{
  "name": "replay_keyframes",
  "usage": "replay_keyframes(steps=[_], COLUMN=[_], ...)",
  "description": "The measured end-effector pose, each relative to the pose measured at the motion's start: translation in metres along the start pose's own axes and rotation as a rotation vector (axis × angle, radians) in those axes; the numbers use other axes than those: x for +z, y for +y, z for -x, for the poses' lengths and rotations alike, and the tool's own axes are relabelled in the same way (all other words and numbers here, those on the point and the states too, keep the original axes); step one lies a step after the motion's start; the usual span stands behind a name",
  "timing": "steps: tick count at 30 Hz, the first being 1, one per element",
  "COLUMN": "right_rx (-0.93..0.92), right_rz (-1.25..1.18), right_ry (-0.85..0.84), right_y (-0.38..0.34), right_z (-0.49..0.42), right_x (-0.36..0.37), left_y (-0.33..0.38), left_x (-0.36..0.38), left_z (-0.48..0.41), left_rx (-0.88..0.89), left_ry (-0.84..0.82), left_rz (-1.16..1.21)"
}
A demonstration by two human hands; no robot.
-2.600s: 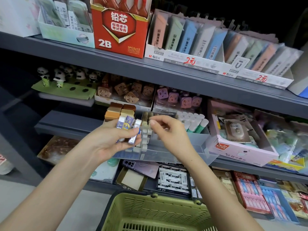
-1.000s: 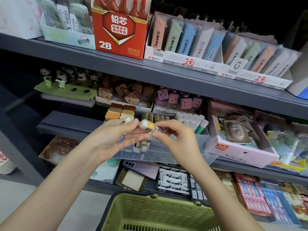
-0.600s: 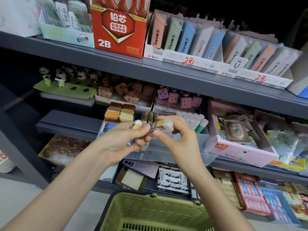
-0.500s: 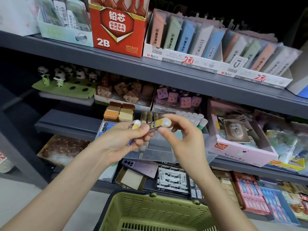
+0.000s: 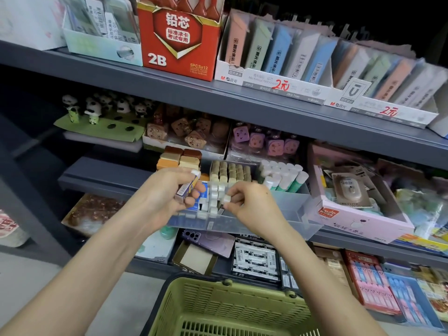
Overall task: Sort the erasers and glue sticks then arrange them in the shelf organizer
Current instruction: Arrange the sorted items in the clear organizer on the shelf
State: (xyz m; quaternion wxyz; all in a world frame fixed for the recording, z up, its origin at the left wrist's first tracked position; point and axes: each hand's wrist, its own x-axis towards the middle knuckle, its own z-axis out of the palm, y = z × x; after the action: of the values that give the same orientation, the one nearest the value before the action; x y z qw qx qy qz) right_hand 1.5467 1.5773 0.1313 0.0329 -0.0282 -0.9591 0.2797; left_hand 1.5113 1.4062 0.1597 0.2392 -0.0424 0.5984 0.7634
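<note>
A clear plastic shelf organizer stands on the middle shelf, split into lanes. My left hand grips a sleeved eraser, white tip up, over the left lane. My right hand pinches a second eraser and holds it end-on, low in the lane of white erasers. Behind them sit tan erasers, brown and orange block erasers, and white-capped glue sticks in the right lane.
A green shopping basket sits below my arms. A pink box stands right of the organizer. Red 2B lead box and pastel lead cases fill the upper shelf. Packets line the bottom shelf.
My right hand took one eraser from my left hand, turned it and lowered it into the white eraser lane. My left hand keeps the other eraser.
</note>
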Motion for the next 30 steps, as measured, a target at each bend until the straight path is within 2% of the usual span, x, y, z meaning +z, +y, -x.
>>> replay_keyframes(steps=[5,11,14,17,20,25,30], right_rx=[0.039,0.062,0.034,-0.063,-0.123,-0.065,-0.017], right_rz=[-0.057,-0.113,-0.179,-0.398,-0.489,-0.489,-0.149], right_ry=[-0.028,-0.039,0.077,0.149,0.102,0.134,0.125], right_y=[0.001,0.005,0.003,-0.008,-0.020,-0.016,-0.001], right_z=[-0.009,-0.007,-0.001,0.006,0.013,0.022,0.027], right_x=[0.010,0.007,0.000,-0.013,-0.021,-0.037,-0.044], left_y=[-0.004,-0.009,-0.008,-0.008,-0.010,-0.010,-0.016], left_x=[-0.008,-0.007,-0.008,-0.005,0.000,0.001,-0.008], left_z=[-0.002,-0.003,-0.003,-0.001,0.003,0.004,0.002], left_rx=[0.084,0.128,0.110,0.144,0.213,0.395,0.695], left_ry=[-0.041,-0.052,-0.102,-0.171,-0.187,-0.094,0.086], left_rz=[-0.187,-0.124,-0.096,-0.154,-0.300,-0.535,-1.096])
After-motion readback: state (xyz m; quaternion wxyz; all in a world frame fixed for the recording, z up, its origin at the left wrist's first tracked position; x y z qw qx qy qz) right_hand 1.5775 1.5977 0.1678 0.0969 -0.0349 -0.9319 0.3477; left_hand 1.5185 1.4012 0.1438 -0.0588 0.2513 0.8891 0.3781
